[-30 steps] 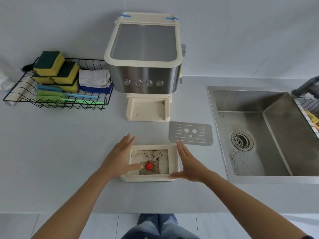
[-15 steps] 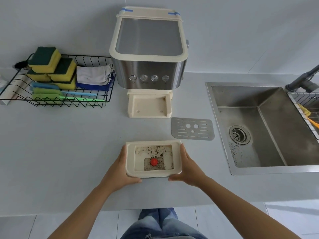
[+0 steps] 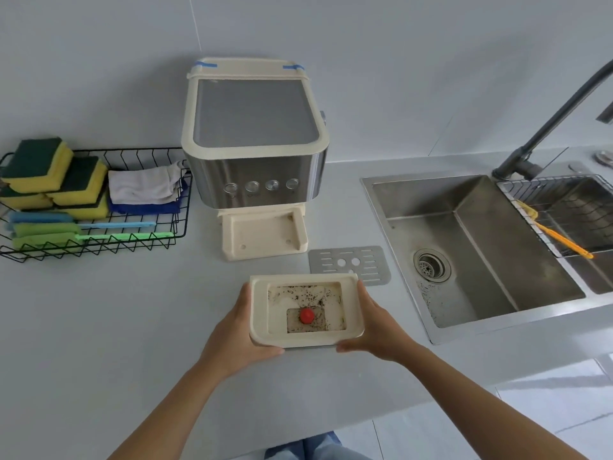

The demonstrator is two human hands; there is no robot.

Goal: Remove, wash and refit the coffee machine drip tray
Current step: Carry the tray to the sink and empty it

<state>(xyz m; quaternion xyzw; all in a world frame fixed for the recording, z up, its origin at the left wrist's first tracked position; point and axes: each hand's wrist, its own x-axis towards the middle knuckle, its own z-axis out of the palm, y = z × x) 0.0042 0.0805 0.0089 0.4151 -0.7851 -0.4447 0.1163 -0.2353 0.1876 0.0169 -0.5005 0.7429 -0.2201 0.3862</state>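
Note:
The cream drip tray [image 3: 260,313] is lifted a little above the grey counter, in front of the coffee machine [image 3: 255,141]. Its basin is speckled with dark coffee grounds and has a red float in the middle. My left hand [image 3: 232,333] grips its left side and my right hand [image 3: 374,323] grips its right side. The metal grate [image 3: 350,264] lies flat on the counter just behind the tray, to the right. The machine's cream base [image 3: 263,237] stands bare where the tray sat.
A steel sink [image 3: 464,247] with a drain lies to the right, under a dark tap [image 3: 544,127]. A wire rack [image 3: 564,210] with an orange brush sits on its right part. At the left, a black wire basket [image 3: 99,240] holds sponges, cloths and brushes.
Both hands closed on the drip tray's sides and lifted it off the counter. The camera view shifted left, so the sink now sits further right.

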